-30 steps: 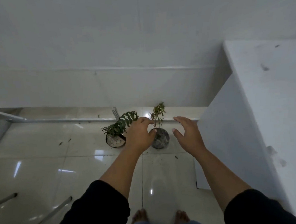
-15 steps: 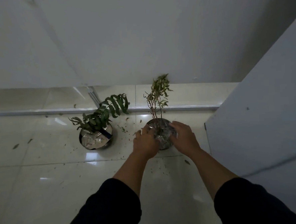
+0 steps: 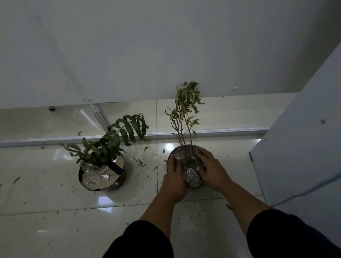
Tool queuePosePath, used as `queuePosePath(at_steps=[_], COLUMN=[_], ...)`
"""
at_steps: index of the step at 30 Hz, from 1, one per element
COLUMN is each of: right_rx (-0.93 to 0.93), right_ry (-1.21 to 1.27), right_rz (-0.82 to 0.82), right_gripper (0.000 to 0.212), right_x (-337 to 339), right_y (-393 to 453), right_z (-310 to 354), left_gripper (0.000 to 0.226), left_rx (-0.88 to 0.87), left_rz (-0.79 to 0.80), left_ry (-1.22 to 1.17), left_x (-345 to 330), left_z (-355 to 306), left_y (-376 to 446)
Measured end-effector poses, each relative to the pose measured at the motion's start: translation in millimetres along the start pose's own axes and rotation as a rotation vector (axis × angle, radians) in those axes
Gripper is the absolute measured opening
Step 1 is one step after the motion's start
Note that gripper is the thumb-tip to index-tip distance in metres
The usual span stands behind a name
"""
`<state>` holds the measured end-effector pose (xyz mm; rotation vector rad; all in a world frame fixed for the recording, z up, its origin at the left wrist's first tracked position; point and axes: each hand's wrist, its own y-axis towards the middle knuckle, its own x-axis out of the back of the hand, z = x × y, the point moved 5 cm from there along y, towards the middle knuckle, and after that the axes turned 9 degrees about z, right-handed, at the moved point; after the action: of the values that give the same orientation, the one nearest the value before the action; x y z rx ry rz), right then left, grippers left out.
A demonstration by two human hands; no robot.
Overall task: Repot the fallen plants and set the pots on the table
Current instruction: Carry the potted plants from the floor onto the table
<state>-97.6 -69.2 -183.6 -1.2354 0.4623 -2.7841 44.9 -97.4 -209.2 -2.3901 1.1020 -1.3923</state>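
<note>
Two potted plants stand upright on the tiled floor. The right pot is dark and foil-covered, with a thin twiggy plant rising from it. My left hand presses against its left side and my right hand lies over its right rim, so both hands clasp the pot. To the left stands the second pot, foil-lined, holding a leaning fern with broad green fronds. Neither hand touches that one.
A white cabinet or table side panel rises close on the right, with a thin cable across it. A metal floor rail runs along the base of the white wall. Leaf scraps and soil bits litter the tiles around both pots.
I have come down closer to the floor. Both hands, apart above the right pot a second ago, have closed in and now clasp its sides.
</note>
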Motion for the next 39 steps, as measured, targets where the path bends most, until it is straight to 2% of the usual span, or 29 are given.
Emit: queuePosePath(at_steps=[7,16,20,25,31,34,39], right_rx=[0.034,0.001,-0.047,-0.111,-0.124,-0.095,-0.073], right_ry=[0.077,0.152,0.215,0.181,0.174,0.184,0.185], right_rz=[-0.063,-0.114,-0.113,-0.043,0.002,-0.039,-0.176], right_gripper=[0.061,0.06,0.055,0.055,0.061,0.063,0.072], right_x=[-0.4,48.2,78.4,123.0,162.0,189.5,253.4], right_y=[-1.5,-31.4,-66.7,-131.4,-204.3,-242.0,-299.9], right_z=[10.3,62.2,93.1,143.7,203.4,241.6,311.6], left_gripper=[0.095,0.087,0.084,0.084,0.099,0.105,0.084], left_rx=[-0.061,-0.195,-0.196,-0.146,-0.064,-0.065,-0.138], left_rz=[-0.072,-0.105,-0.046,0.021,0.048,0.048,-0.05], left_ry=[0.023,0.021,0.028,0.05,0.029,0.011,0.061], left_x=[13.1,80.8,109.2,144.2,181.7,207.9,270.6], left_z=[4.8,-39.0,-76.1,-123.9,-160.6,-182.2,-236.4], left_y=[-2.5,-51.9,-97.9,-170.1,-257.6,-306.2,-377.8])
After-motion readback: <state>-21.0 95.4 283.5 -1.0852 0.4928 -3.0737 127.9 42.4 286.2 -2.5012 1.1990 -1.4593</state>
